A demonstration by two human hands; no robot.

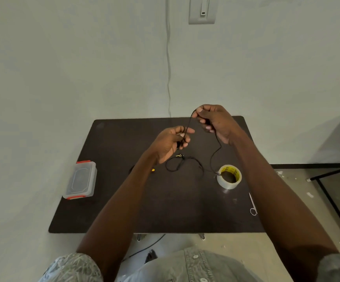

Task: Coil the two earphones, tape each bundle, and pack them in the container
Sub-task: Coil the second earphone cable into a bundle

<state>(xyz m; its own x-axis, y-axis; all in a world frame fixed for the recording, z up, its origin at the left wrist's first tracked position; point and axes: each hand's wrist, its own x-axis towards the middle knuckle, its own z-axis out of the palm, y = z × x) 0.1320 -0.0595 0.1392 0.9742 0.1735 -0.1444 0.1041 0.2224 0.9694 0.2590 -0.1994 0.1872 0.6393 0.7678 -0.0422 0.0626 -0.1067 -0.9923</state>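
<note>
A thin black earphone cable [213,157] runs from my left hand [172,142] up to my right hand [213,122], then drops in a loose curve to the dark table [124,210]. My left hand holds the cable with its fingers curled round it. Higher and further back, my right hand pinches the cable between thumb and fingers. More black cable [185,163] lies looped on the table below my hands, with a plug beside it. A roll of clear tape [229,177] with a yellow core lies on the right. A clear container [81,180] with orange clips stands closed at the left edge.
Small scissors [253,204] lie near the table's right edge, by my right forearm. A small yellow item [153,170] shows beside my left forearm. The wall stands right behind the table. A black metal frame [331,192] is on the floor at the right.
</note>
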